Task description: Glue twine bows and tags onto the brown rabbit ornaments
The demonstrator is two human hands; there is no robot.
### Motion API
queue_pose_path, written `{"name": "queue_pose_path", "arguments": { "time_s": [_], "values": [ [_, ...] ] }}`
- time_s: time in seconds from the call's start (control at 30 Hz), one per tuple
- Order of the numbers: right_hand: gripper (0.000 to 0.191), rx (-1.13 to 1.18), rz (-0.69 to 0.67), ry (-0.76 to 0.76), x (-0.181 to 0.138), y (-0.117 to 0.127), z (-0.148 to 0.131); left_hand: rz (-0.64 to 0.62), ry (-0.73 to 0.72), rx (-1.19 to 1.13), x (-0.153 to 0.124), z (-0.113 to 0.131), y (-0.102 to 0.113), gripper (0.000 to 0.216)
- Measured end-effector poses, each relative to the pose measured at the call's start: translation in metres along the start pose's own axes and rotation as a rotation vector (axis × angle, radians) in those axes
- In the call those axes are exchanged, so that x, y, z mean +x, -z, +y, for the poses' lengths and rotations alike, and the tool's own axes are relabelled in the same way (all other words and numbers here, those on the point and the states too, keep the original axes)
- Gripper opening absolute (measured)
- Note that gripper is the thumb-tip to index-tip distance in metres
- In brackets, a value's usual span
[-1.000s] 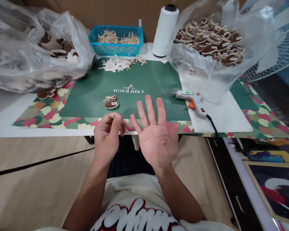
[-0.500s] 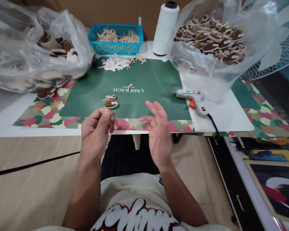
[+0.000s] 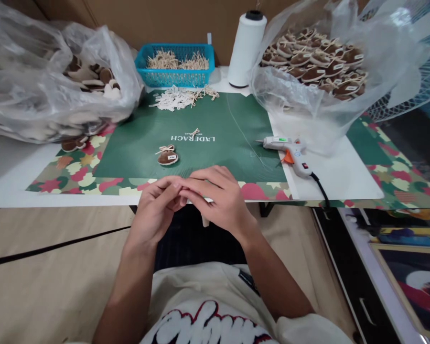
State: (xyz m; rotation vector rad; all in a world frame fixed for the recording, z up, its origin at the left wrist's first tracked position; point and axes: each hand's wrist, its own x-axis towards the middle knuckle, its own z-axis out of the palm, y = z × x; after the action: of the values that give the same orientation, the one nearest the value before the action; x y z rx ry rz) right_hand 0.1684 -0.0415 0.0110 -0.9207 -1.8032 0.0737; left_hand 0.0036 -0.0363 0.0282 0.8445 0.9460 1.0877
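My left hand (image 3: 155,210) and my right hand (image 3: 218,198) meet over the front edge of the table, fingertips pinched together. Anything between those fingertips is too small or hidden to make out. Just beyond my left hand, a small brown bunny-shaped plush piece (image 3: 167,156) lies flat on the green sheet (image 3: 129,143), with a cream bow across it and a white label. A loose cream bow (image 3: 195,133) rests on the printed lettering, apart from both hands.
A glue gun (image 3: 288,152) lies at right, its cord running off the table edge. Behind are white labels (image 3: 174,99), a blue basket (image 3: 175,78) of bows and a thread cone (image 3: 247,50). Plastic bags of plush pieces stand left (image 3: 125,71) and right (image 3: 290,91).
My right hand has come left, its spread fingers closing against my left hand's fingertips. The bunny piece and loose bow stay in place on the sheet; the view has shifted slightly.
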Motion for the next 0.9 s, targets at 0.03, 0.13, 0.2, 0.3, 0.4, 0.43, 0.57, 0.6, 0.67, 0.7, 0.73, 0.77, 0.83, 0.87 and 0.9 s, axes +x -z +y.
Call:
{"name": "queue_pose_path", "arguments": {
  "time_s": [0.03,0.13,0.2,0.3,0.4,0.43,0.57,0.6,0.67,0.7,0.73,0.77,0.83,0.87,0.9],
  "values": [
    [0.015,-0.017,0.006,0.006,0.001,0.0,0.002,0.007,-0.013,0.014,0.0,-0.001,0.0,0.031],
    [0.016,-0.07,0.028,0.025,0.0,0.0,0.006,0.022,-0.036,0.04,0.0,-0.004,-0.001,0.03],
    [0.017,-0.111,0.028,0.023,-0.002,-0.003,0.009,0.028,-0.015,0.04,0.001,-0.006,-0.003,0.032],
    [0.019,-0.083,0.038,-0.108,-0.006,-0.009,0.014,0.062,0.011,0.0,0.002,-0.007,-0.006,0.032],
    [0.026,0.083,0.095,-0.308,-0.011,-0.011,0.019,0.113,-0.021,-0.071,0.001,-0.005,-0.008,0.03],
    [0.026,0.123,0.118,-0.35,-0.013,-0.01,0.02,0.121,-0.03,-0.087,0.001,-0.003,-0.008,0.029],
    [0.031,0.162,0.096,-0.42,-0.013,-0.004,0.019,0.116,-0.006,-0.155,0.002,0.001,-0.007,0.027],
    [0.035,0.176,0.065,-0.435,-0.011,-0.002,0.018,0.116,0.003,-0.176,0.003,0.002,-0.006,0.027],
    [0.044,0.206,-0.002,-0.468,-0.005,0.003,0.014,0.122,0.011,-0.209,0.005,0.002,-0.005,0.025],
    [0.048,0.215,-0.022,-0.487,-0.002,0.008,0.013,0.125,0.014,-0.222,0.006,0.002,-0.005,0.023],
    [0.051,0.22,-0.038,-0.51,-0.001,0.016,0.012,0.128,0.016,-0.235,0.006,0.002,-0.004,0.02],
    [0.053,0.223,-0.065,-0.543,-0.003,0.029,0.012,0.131,0.019,-0.248,0.007,0.001,-0.004,0.017],
    [0.055,0.222,-0.158,-0.643,-0.017,0.067,0.013,0.135,0.031,-0.271,0.007,0.0,-0.002,0.014],
    [0.055,0.211,-0.288,-0.703,-0.031,0.092,0.015,0.133,0.04,-0.282,0.007,0.0,-0.001,0.014],
    [0.052,0.178,-0.42,-0.763,-0.048,0.12,0.016,0.129,0.052,-0.29,0.007,-0.001,-0.001,0.014]
  ]
}}
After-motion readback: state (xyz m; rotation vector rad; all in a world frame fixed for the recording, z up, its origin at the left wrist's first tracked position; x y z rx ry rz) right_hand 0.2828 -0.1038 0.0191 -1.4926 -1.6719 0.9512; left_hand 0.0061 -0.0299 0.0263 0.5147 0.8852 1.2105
